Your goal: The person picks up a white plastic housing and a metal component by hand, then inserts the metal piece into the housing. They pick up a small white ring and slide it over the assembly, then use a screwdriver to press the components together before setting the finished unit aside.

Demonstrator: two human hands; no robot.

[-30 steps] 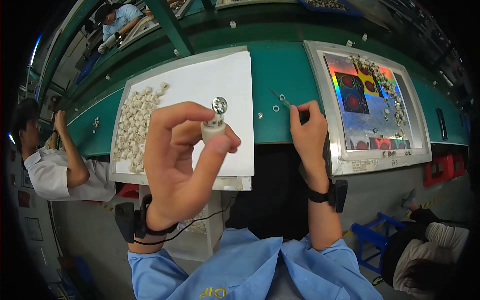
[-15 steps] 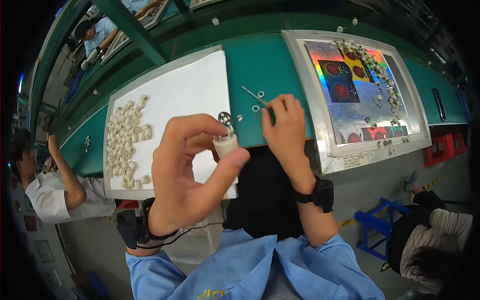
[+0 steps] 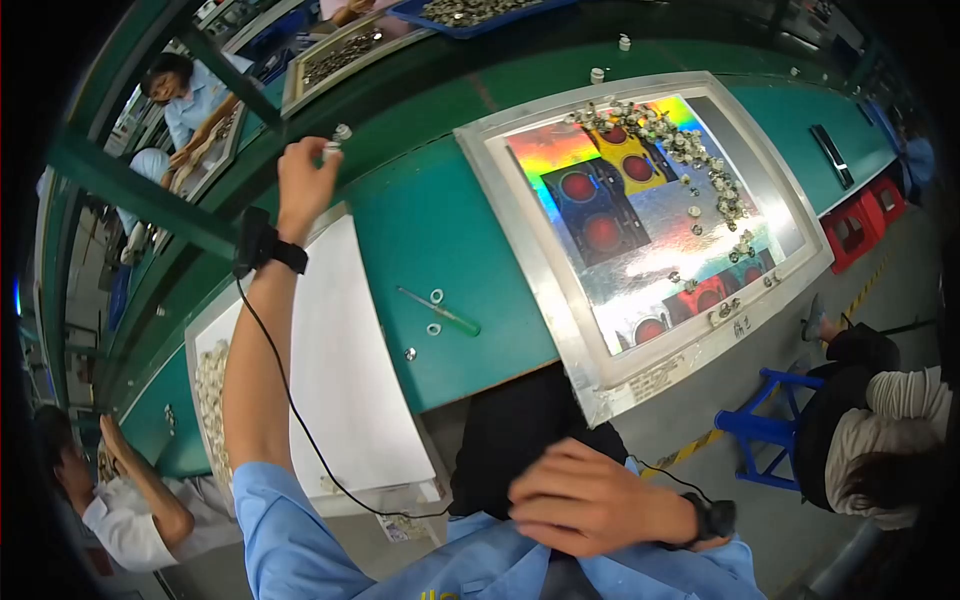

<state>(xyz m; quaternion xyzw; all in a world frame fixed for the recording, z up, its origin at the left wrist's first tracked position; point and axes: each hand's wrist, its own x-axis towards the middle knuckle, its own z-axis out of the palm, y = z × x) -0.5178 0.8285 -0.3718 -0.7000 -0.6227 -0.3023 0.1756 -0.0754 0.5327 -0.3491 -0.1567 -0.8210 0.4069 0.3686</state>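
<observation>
At the far left, my left hand (image 3: pixel 305 185) reaches over the dark green ledge beyond the table. Its fingertips are closed on a small white cylindrical part (image 3: pixel 331 150). Just beyond it stands a similar white part (image 3: pixel 343 131). My right hand (image 3: pixel 590 500) hovers over my lap, its fingers loosely bent and apart, with nothing seen in them. On the green tabletop lie a thin screwdriver (image 3: pixel 462 324) with a green handle, a white ring (image 3: pixel 436 296), a second ring (image 3: pixel 433 329) and a small shiny metal piece (image 3: pixel 410 354).
A framed white board (image 3: pixel 345 400) lies under my left forearm, with several white parts (image 3: pixel 212 385) at its left. A framed panel (image 3: pixel 500 215) on the right carries many small metal-and-white pieces (image 3: pixel 705 160). Green posts (image 3: pixel 150 195) rise at the left. Co-workers sit on both sides.
My left hand has carried the white part from in front of me to the far ledge. My right hand has left the screwdriver and drawn back over my lap. The view has shifted.
</observation>
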